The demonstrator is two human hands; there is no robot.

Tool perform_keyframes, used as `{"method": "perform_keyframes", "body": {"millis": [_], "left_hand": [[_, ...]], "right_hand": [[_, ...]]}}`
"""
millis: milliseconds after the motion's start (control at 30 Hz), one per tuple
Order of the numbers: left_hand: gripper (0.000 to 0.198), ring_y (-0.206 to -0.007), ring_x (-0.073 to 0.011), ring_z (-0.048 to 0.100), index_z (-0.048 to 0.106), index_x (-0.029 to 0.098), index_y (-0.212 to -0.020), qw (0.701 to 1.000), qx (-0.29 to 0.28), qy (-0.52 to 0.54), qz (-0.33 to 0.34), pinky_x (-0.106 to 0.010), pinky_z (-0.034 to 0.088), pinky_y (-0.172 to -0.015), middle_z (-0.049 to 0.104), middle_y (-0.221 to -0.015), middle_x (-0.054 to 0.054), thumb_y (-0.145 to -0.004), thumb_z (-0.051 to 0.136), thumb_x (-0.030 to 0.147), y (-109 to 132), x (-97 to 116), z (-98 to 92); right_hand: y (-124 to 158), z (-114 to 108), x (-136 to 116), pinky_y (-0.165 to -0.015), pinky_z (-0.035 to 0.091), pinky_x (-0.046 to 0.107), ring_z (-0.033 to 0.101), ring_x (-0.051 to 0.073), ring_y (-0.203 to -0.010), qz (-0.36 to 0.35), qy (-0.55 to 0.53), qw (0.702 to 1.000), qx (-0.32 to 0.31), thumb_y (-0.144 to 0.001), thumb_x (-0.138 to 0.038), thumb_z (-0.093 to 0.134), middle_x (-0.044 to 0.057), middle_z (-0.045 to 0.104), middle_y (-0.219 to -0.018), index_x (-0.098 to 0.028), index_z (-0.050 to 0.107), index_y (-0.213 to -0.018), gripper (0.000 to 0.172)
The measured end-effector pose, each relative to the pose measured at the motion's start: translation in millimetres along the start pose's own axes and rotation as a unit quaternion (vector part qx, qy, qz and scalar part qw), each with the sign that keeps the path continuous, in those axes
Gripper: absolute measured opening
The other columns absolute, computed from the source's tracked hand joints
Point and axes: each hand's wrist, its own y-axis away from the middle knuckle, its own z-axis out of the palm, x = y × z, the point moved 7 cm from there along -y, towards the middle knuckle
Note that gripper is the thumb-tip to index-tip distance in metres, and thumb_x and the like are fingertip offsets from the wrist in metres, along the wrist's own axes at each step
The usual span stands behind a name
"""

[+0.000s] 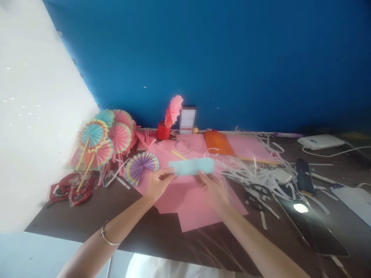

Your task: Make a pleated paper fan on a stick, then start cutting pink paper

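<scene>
Both hands up over the middle of the dark table (87, 226), holding a folded light blue paper strip (191, 166) level between them. Left hand (158, 183) pinching the strip's left end, fingers closed on it; silver bangle (108, 236) on that wrist. Right hand (213, 189) gripping from below near the strip's right half, fingers curled on the paper. Strip just above a spread of pink paper sheets (191, 204) lying across the table's centre.

Towards the left edge, a cluster of finished paper fans (106, 137) in pink, teal and yellow, with a purple fan (141, 165) just beside the left hand. Further back by the blue wall (232, 58), a red cup (163, 130) with a pink fan sticking out. Orange sheet (218, 143) behind the strip. Right of centre, a tangle of white paper trimmings (255, 170). Near the right front edge, a dark tablet (313, 227) catching glare; at the far right corner, a white device (320, 141) with a cable.
</scene>
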Motion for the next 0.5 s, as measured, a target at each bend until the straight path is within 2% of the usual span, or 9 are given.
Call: {"method": "perform_keyframes", "body": {"millis": [200, 367, 500], "left_hand": [[0.034, -0.087, -0.0256, 0.067, 0.071, 0.014, -0.089, 1.0, 0.026, -0.005, -0.001, -0.039, 0.053, -0.085, 0.071, -0.091, -0.01, -0.06, 0.075, 0.032, -3.6, -2.9, -8.0], [0.036, -0.088, -0.0255, 0.066, 0.071, 0.014, -0.09, 0.999, 0.028, -0.014, -0.007, -0.039, 0.051, -0.087, 0.071, -0.09, -0.01, -0.06, 0.075, 0.034, -6.1, -4.2, -9.4], [0.038, -0.084, -0.0241, 0.067, 0.07, 0.012, -0.09, 0.999, 0.022, 0.019, -0.022, -0.038, 0.051, -0.085, 0.071, -0.088, -0.01, -0.059, 0.076, 0.033, -6.8, -7.4, -7.7]], "right_hand": [[-1.7, -6.7, -3.6, -0.089, 0.051, 0.038, 0.065, 0.023, -0.089, 0.0, -0.046, 0.999, 0.019, -0.066, -0.032, 0.074, 0.005, 0.07, -0.087, -0.017, 0.068, -0.082, 0.023], [-1.6, -8.6, -4.0, -0.089, 0.05, 0.037, 0.065, 0.021, -0.087, 0.003, -0.047, 0.998, 0.035, -0.064, -0.032, 0.076, 0.005, 0.07, -0.087, -0.017, 0.068, -0.081, 0.024], [-1.0, -6.8, -4.7, -0.086, 0.051, 0.037, 0.065, 0.023, -0.088, 0.001, -0.052, 0.998, 0.033, -0.062, -0.032, 0.077, 0.005, 0.07, -0.086, -0.017, 0.067, -0.079, 0.025]]}}
